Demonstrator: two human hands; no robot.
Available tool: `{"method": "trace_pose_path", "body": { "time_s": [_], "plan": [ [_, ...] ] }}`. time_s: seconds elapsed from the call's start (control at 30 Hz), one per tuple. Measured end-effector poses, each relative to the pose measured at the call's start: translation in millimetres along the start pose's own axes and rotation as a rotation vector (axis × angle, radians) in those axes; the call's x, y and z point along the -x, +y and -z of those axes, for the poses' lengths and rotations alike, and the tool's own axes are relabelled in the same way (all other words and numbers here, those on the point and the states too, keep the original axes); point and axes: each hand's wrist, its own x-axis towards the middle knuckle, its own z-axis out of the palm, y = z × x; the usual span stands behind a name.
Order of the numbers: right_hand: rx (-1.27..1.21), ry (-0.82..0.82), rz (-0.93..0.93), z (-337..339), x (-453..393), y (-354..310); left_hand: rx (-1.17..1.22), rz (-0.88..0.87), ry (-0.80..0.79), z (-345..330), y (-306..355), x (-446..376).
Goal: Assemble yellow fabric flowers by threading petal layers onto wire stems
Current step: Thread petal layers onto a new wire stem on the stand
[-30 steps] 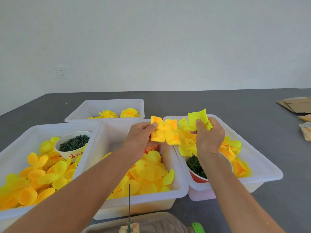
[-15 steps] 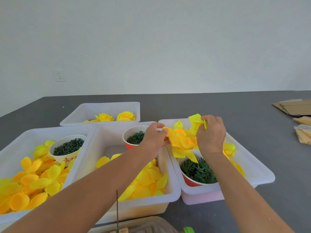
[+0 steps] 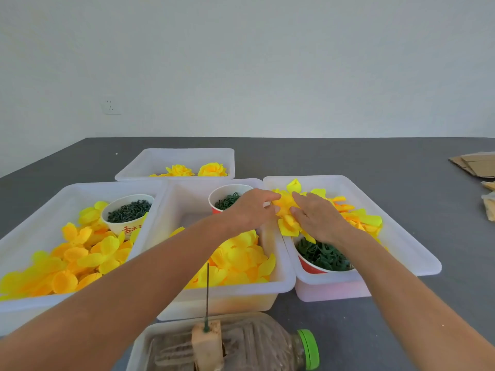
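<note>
We see both hands over the right bin (image 3: 417, 253), working in a bunch of yellow petal layers (image 3: 288, 210). The left hand (image 3: 251, 212) pinches the bunch at its left edge with curled fingers. The right hand (image 3: 316, 216) lies on the petals with its fingers rather straight; if it grips something underneath, we cannot tell. The hands are close together, with only petals between them.

We judge the step is to separate one layer from the bunch. To do it well, we should hold the bunch steady with one hand and peel only a single layer with the other, without creasing it.

The wire stem (image 3: 207, 293) stands upright in a small block (image 3: 207, 341), on the near side of the right bin. The grey surface (image 3: 348, 159) carries also three other bins, and some cardboard pieces (image 3: 474, 166) lie beyond the right bin. Behind the surface there is a pale wall with a socket (image 3: 112, 105).
</note>
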Motion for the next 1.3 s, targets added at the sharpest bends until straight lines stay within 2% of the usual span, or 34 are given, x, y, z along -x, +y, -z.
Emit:
{"method": "trace_pose_path", "body": {
  "time_s": [0.07,0.17,0.23,0.4,0.53,0.63,0.8,0.97,1.13,1.3],
  "plan": [
    [-0.052,0.09,0.041,2.2,-0.7,-1.0,-0.04,-0.01,0.069,4.2,-6.3,2.0],
    [-0.151,0.315,0.074,6.6,-1.9,-4.5,-0.085,-0.028,0.141,13.8,-12.9,9.1],
    [-0.182,0.39,0.076,8.5,-3.7,-7.7,-0.097,-0.034,0.167,21.2,-15.8,16.7],
    [-0.017,0.539,0.186,7.2,-2.4,-18.8,-0.057,0.038,0.272,38.5,-25.6,35.8],
    [-0.068,0.715,0.342,8.1,1.8,-45.0,0.045,0.101,0.355,64.2,-44.9,48.9],
    [-0.211,0.753,0.419,7.5,2.3,-71.0,0.041,0.18,0.499,93.8,-64.3,55.9],
    [-0.482,0.665,0.445,-3.6,0.5,-108.3,-0.117,0.356,0.673,141.9,-106.2,65.5],
    [-0.626,0.633,0.435,-13.7,-4.1,-129.6,-0.421,0.487,0.566,165.8,-146.1,71.5],
    [-0.637,0.565,0.404,-30.2,-6.7,-133.3,-0.592,0.504,0.275,163.8,-163.1,68.7],
    [-0.621,0.545,0.396,-37.0,-4.9,-130.5,-0.614,0.546,0.263,153.7,-167.2,64.4]
  ]
}}
